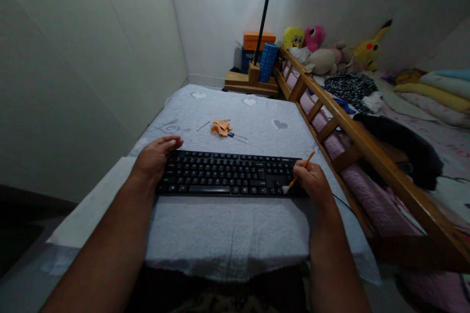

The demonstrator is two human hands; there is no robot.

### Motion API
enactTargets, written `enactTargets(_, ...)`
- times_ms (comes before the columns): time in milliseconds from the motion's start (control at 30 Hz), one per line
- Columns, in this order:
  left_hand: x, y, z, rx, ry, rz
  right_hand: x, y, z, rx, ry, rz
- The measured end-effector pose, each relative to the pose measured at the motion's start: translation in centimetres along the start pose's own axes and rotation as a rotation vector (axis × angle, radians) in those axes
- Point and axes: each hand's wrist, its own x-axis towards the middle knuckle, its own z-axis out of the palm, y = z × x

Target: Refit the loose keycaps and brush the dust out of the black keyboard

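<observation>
A black computer keyboard (216,171) lies flat on the cloth-covered table. My left hand (156,156) is closed at its left end, fingers together by the upper left corner. In my right hand (310,176), at the keyboard's right end, is a small paintbrush (293,183) with an orange handle, slanting down to the left. Its pale bristles touch the keys between the arrow keys and the number pad. Behind the keyboard is a crumpled orange cloth (221,127). Beside that cloth lies a small tool with a black part and a wire loop (238,137).
A thin stick (203,125) lies left of the orange cloth. Along the right runs a wooden bed rail (352,132), with clothes and plush toys beyond. A black pole (265,10) on a wooden base stands at the back. The keyboard's cable (345,203) trails right.
</observation>
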Motion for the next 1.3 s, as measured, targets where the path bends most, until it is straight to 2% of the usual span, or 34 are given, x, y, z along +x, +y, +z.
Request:
enactTargets(133,-0.1,0.1,0.1,-0.013,0.006,-0.007,-0.3,-0.2,-0.1,0.11,-0.035,0.053)
enactTargets(333,-0.1,0.1,0.1,-0.024,0.015,-0.017,-0.1,0.0,-0.2,-0.01,0.169,-0.033)
enactTargets(433,-0.1,0.0,0.1,-0.017,0.011,-0.007,0.0,0.0,-0.2,-0.043,0.103,-0.003)
enactTargets(600,0.0,-0.1,0.0,-0.012,0.012,0.006,-0.5,-0.5,-0.1,0.132,-0.041,0.072)
enactTargets(700,0.0,-0.1,0.0,-0.015,0.011,-0.007,-0.5,-0.8,0.0,0.177,-0.016,0.037)
enactTargets(833,0.0,-0.1,0.0,-0.029,0.004,-0.012,-0.3,-0.7,0.2,0.117,0.02,0.01)
enactTargets(933,0.0,0.0,0.0,-0.03,0.007,-0.008,-0.1,-0.6,0.3,0.086,-0.03,0.041)
enactTargets(1067,0.0,0.0,0.0,-0.025,0.012,-0.017,-0.3,-0.6,0.2,0.171,-0.137,0.07)
enactTargets(1300,0.1,-0.2,0.0,-0.031,0.012,-0.004,-0.5,-1.2,0.8,0.243,-0.188,0.088)
